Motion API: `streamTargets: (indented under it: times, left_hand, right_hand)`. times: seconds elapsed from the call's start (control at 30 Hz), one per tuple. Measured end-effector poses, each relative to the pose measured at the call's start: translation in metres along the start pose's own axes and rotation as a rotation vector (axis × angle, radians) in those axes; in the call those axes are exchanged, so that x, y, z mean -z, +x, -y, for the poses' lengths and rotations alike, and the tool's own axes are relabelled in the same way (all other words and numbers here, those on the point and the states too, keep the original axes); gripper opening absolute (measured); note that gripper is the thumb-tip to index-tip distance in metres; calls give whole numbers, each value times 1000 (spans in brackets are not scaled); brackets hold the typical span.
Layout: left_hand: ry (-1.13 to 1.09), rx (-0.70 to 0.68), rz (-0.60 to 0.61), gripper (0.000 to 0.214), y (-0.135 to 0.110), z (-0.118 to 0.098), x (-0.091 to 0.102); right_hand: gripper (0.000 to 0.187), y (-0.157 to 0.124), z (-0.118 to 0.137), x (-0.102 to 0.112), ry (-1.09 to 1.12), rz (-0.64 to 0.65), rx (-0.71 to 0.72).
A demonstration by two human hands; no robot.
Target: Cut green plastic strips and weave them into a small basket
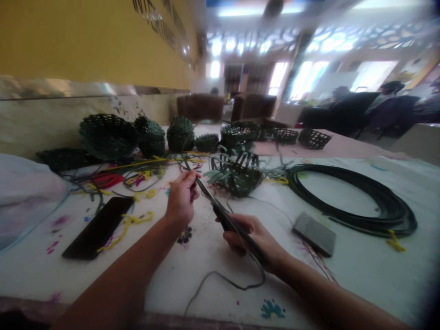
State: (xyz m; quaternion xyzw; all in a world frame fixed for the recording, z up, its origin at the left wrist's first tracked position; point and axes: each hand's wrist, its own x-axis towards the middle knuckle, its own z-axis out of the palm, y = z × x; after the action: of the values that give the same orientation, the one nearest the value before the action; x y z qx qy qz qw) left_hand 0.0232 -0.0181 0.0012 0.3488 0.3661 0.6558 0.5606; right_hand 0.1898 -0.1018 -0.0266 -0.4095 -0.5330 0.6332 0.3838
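Note:
My left hand pinches a narrow dark green strip between thumb and fingertips, above the table. My right hand is closed around a long black-handled tool, which lies along the strip; blur hides its exact kind. A thin dark cord hangs from beneath the right hand and loops across the tablecloth. Just beyond both hands sits a partly woven dark green basket with loose strip ends sticking out.
Several woven green baskets line the back. A phone and yellow ties lie left, beside a pale plastic bag. On the right are a coil of dark strip and a grey box. People sit in the background.

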Motion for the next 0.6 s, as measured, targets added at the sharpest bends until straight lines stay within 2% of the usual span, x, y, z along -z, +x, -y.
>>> streamTargets:
  times: [0.23,0.47,0.6]
  left_hand:
    - [-15,-8,11,21,-2,2,0]
    - [92,-4,-8,15,9,0,6]
    - [281,-168,-37,20,24,-4,19]
  right_hand:
    - [47,-3,-1,0,-49,-2,-15]
    - [24,-2,-1,0,-259,-23,72]
    - [16,-1,-2,-3,-325,-18,96]
